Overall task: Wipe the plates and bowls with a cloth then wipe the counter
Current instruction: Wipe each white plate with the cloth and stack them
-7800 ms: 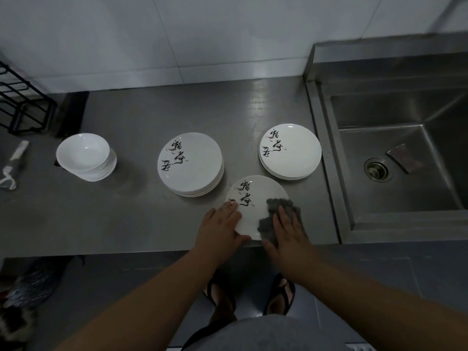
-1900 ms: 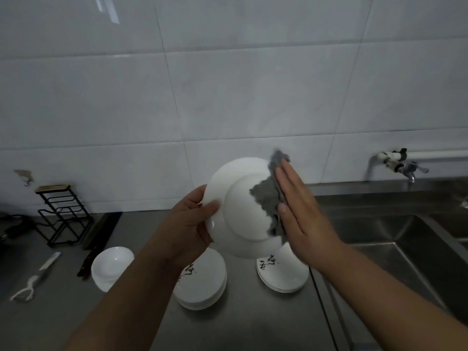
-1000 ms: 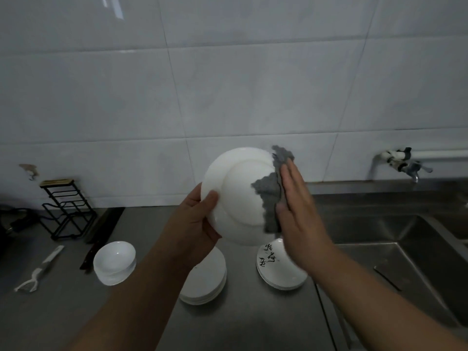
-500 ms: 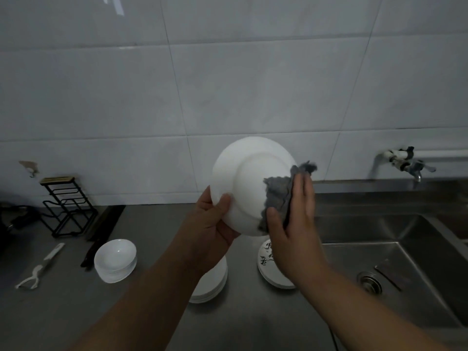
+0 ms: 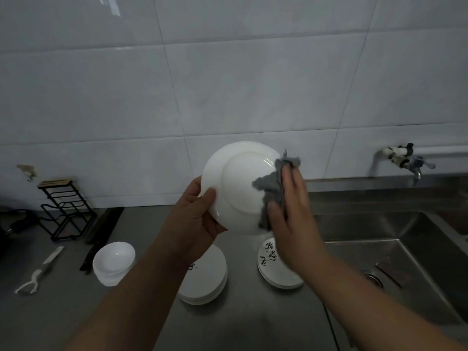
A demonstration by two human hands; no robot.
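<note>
While the left hand (image 5: 195, 219) grips a white plate (image 5: 238, 188) by its lower-left rim, thumb laid on the underside, the plate is held in the air on edge, underside toward the camera.

- Right hand (image 5: 291, 216): fingers straight and flat, pressing a grey cloth (image 5: 272, 188) against the plate's right side. The cloth is bunched, and a tuft of it shows above the fingertips.
- Below the left hand: a first plate stack (image 5: 205, 279), white, on the steel bench (image 5: 253, 320), partly hidden by the wrist.
- Below the right hand: a second plate stack (image 5: 276, 269), its top plate bearing black brush lettering.
- Left of the left forearm: stacked white bowls (image 5: 114, 259).
- Farther left: a white-handled tool (image 5: 38, 272) lying flat, and a black wire rack (image 5: 65, 209) standing near the tiled wall.
- Right of the right hand: a steel sink (image 5: 395, 249) with its drain in sight, and a tap (image 5: 405, 160) on the wall above it.
</note>
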